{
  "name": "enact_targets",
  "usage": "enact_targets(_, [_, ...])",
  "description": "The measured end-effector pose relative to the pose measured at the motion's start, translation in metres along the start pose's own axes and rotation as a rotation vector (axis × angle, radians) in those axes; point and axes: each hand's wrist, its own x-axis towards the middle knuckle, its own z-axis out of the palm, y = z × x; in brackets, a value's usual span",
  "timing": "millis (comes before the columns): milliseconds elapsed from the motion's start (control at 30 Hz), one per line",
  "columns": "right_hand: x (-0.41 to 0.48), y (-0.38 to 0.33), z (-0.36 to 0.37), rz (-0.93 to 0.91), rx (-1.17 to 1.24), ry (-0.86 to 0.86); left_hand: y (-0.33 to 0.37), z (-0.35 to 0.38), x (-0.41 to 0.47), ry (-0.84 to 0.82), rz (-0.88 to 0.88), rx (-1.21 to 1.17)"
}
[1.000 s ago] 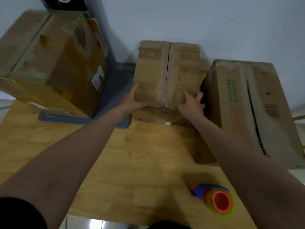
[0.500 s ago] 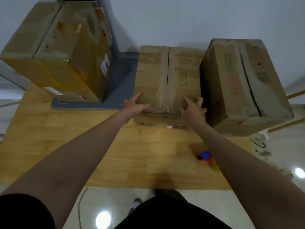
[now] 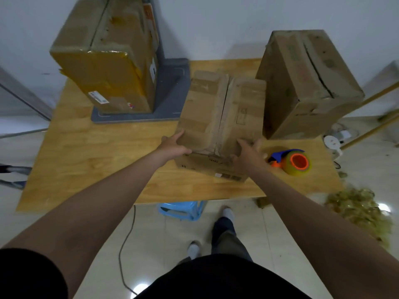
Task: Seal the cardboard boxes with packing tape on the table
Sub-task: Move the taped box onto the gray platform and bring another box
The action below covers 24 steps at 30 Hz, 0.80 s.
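A worn middle cardboard box (image 3: 216, 113) sits on the wooden table (image 3: 108, 160), its two top flaps meeting along an untaped centre seam. My left hand (image 3: 174, 145) grips its near left corner and my right hand (image 3: 246, 152) grips its near right corner. Just right of my right hand lies a tape dispenser (image 3: 291, 161) with an orange core, a blue handle and a yellowish tape roll. A tall box (image 3: 306, 83) stands at the right, and a large yellow-taped box (image 3: 108, 57) stands at the back left.
The left box rests on a grey stand base (image 3: 170, 100). Under the table's front edge is a blue plastic stool (image 3: 181, 210). A cable (image 3: 125, 244) runs over the tiled floor. Crumpled used tape (image 3: 360, 210) lies on the floor at the right.
Both hands have pulled the middle box away from the wall towards the table's front edge. The view has backed away, showing the floor, stool and my legs.
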Motion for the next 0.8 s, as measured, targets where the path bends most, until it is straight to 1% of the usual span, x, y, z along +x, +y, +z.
enact_targets(133, [-0.038,-0.005,0.028,-0.192,-0.097,0.002,-0.026,-0.010,-0.017,0.070,0.030,0.061])
enact_targets(200, [-0.050,-0.007,0.032,-0.243,-0.070,0.012,-0.036,-0.020,-0.022,0.095,0.045,0.108])
enact_targets(267, [-0.056,-0.008,0.024,-0.229,0.069,0.066,-0.043,-0.028,-0.024,0.135,0.069,0.257])
enact_targets(333, [-0.058,-0.006,0.011,-0.193,0.239,0.117,-0.044,-0.028,-0.027,0.216,0.118,0.429])
enact_targets(367, [-0.056,-0.005,0.005,-0.189,0.285,0.145,-0.042,-0.024,-0.028,0.241,0.153,0.463])
enact_targets(500, [-0.038,-0.002,-0.013,-0.188,0.278,0.264,-0.012,0.009,-0.032,0.226,0.380,0.508])
enact_targets(533, [-0.031,-0.003,-0.017,-0.182,0.248,0.269,-0.002,0.020,-0.032,0.202,0.424,0.524])
enact_targets(600, [-0.018,-0.007,-0.023,-0.203,0.187,0.246,0.018,0.045,-0.032,0.153,0.457,0.545])
enact_targets(700, [-0.005,-0.012,-0.030,-0.251,0.148,0.209,0.041,0.081,-0.027,0.059,0.382,0.556])
enact_targets(733, [-0.001,-0.012,-0.031,-0.256,0.127,0.197,0.047,0.090,-0.024,0.060,0.328,0.555])
enact_targets(800, [0.008,-0.011,-0.032,-0.262,0.088,0.173,0.059,0.099,-0.020,0.117,0.203,0.515])
